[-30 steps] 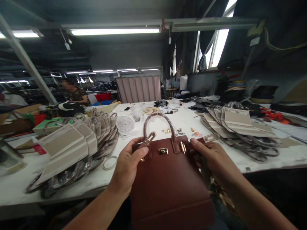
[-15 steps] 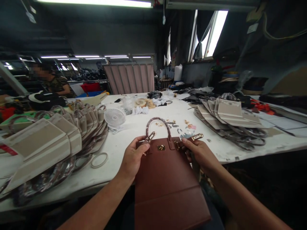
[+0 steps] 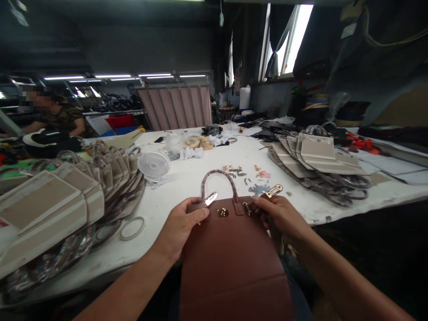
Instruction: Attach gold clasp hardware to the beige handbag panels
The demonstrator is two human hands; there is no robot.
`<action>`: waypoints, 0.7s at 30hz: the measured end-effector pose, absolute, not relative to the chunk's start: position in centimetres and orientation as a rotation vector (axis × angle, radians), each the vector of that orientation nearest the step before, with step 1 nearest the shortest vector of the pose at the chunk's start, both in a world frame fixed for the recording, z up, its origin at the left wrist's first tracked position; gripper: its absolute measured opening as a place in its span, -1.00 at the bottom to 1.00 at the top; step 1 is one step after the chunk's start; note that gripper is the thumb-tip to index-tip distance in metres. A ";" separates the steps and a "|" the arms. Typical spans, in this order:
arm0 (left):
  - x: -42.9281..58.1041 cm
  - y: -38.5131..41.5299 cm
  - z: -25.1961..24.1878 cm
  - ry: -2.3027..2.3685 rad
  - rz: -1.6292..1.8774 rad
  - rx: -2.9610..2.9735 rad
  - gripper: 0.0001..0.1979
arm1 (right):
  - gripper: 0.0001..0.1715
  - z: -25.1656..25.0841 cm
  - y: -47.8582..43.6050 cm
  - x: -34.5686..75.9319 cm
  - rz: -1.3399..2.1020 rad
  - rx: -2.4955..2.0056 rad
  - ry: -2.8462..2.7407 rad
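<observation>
A brown handbag panel (image 3: pixel 234 258) stretches from the table edge down over my lap. It carries a plastic-wrapped handle (image 3: pixel 219 174) at its top and a gold turn-lock (image 3: pixel 223 212) below that. My left hand (image 3: pixel 182 227) is closed on the left strap, whose metal-tipped end (image 3: pixel 211 198) sticks out past the thumb. On the other side my right hand (image 3: pixel 281 214) pinches the right strap, and its gold-plated tip (image 3: pixel 274 191) points up and right. A gold buckle (image 3: pixel 246 208) sits beside the right fingers.
Stacked beige bag panels with wrapped handles (image 3: pixel 63 196) lie left, more panels (image 3: pixel 317 156) right. A white fan (image 3: pixel 154 166), a tape ring (image 3: pixel 132 228), gold fittings (image 3: pixel 259 169) and metal plates (image 3: pixel 259 189) are on the white table (image 3: pixel 200 178). A person (image 3: pixel 60 116) sits far left.
The view has shifted slightly, and the bag panel sits a little lower in it. Both hands keep hold of the straps; the left strap's metal tip has turned more to the right.
</observation>
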State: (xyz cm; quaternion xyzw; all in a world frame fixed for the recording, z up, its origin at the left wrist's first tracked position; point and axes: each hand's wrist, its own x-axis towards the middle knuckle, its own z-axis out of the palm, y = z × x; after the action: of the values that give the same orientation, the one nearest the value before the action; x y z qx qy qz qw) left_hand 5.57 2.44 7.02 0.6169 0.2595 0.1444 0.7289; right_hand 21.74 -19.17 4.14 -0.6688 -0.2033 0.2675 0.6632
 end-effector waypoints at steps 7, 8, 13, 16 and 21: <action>0.6 -1.7 12.9 0.548 0.341 1.072 -0.45 | -0.37 9.9 -21.5 18.7 0.775 -1.313 -0.362; 0.4 -1.9 13.6 0.544 0.376 1.076 -0.46 | -0.36 10.7 -21.4 18.6 0.740 -1.332 -0.368; 2.2 0.3 12.6 0.478 0.450 1.224 -0.48 | -0.39 11.0 -19.6 20.1 0.536 -1.433 -0.453; 4.4 2.6 9.5 0.438 0.543 1.365 -0.55 | -0.39 8.5 -18.2 21.9 0.469 -1.496 -0.510; 8.2 5.2 5.7 0.348 0.614 1.612 -0.68 | -0.39 3.8 -16.2 24.6 0.376 -1.589 -0.560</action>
State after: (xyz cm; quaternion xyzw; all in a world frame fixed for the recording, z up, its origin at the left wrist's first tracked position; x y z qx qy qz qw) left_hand 8.17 5.18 5.67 0.7061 0.1523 0.2689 0.6371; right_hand 24.62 -16.25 3.80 -0.6995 -0.2467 0.1654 0.6500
